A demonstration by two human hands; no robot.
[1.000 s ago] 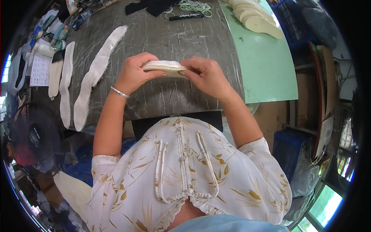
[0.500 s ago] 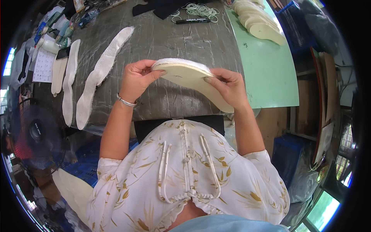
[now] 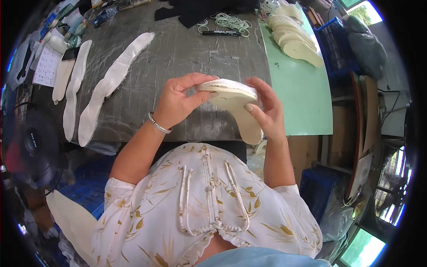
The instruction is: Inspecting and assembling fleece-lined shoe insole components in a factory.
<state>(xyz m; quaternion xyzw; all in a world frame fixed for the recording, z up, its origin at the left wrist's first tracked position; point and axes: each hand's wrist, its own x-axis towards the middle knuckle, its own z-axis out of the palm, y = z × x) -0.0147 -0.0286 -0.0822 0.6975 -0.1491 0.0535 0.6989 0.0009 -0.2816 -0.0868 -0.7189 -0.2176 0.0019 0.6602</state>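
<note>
A cream insole with a white fleecy layer along its far side is held up over the table's near edge. My left hand pinches its left end, thumb on the cream face and fingers behind. At the other side my right hand has its thumb against the cream face and its fingers curled over the fleecy edge. The narrower end of the insole hangs down below the right thumb. Two white fleecy insole-shaped pieces, a long one and a slimmer one, lie to the left.
Overlapping cream insoles lie on a green board at the right. At the back are pale rubber bands, a black marker and dark cloth. A fan stands left; a blue crate stands right.
The insole has shifted slightly down and its hanging end now points more steeply down. My hands have come closer together, and my right fingers have lifted over the edge.
</note>
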